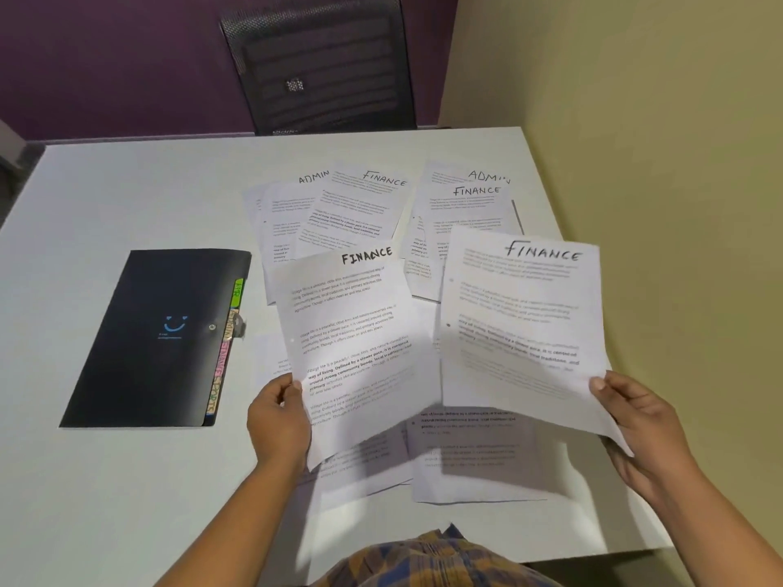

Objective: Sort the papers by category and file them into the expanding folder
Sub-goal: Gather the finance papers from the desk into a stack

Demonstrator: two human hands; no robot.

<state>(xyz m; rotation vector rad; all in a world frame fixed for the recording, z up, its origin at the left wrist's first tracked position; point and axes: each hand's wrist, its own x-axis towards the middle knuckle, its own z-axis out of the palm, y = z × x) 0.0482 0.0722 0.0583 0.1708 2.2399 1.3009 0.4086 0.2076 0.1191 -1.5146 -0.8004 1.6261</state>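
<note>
**Sorting under way — nothing filed**

The left hand (277,417) pinches the first FINANCE sheet (351,332) and the right hand (640,430) the second FINANCE sheet (517,315), both lifted over loose ADMIN and FINANCE papers (351,201) on the surface (106,502). The black expanding folder (156,336) lies closed, well to the left. With both hands full, undoing its clasp (212,327) could drop a sheet into the unsorted spread.

Left hand (277,417): pinches left FINANCE sheet (351,341) by its lower left edge.
Right hand (640,430): pinches right FINANCE sheet (521,324) at its lower right corner.
Expanding folder (156,336): flat on table (127,205), left of scattered papers (360,205).
</note>
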